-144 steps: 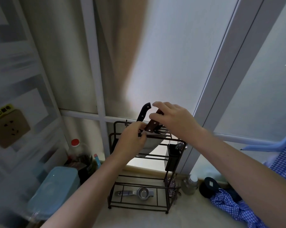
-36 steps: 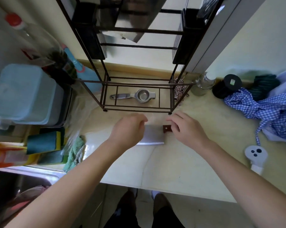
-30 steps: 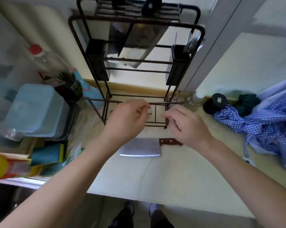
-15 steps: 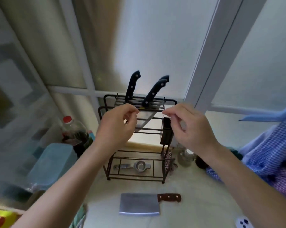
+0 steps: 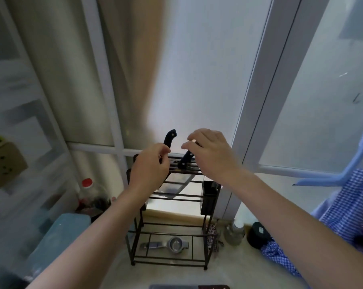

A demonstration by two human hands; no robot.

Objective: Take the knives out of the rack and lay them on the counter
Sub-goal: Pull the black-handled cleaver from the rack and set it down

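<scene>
A black wire rack stands on the pale counter against the window. Two black-handled knives stick up from its top slots: the left one upright, the right one leaning. My left hand hovers at the left knife's handle, fingers curled and apart, holding nothing. My right hand is spread over the right knife's handle, touching or just above it; no grip shows. The cleaver with a brown handle lies flat on the counter at the bottom edge.
A metal squeezer lies on the rack's bottom shelf. A blue tub and a red-capped bottle stand on the left. A glass jar, a black lid and a blue checked cloth sit on the right.
The cleaver was taken from the rack and laid on the counter. Both hands then let go and rose to the rack's top, now closing in on the two black handles.
</scene>
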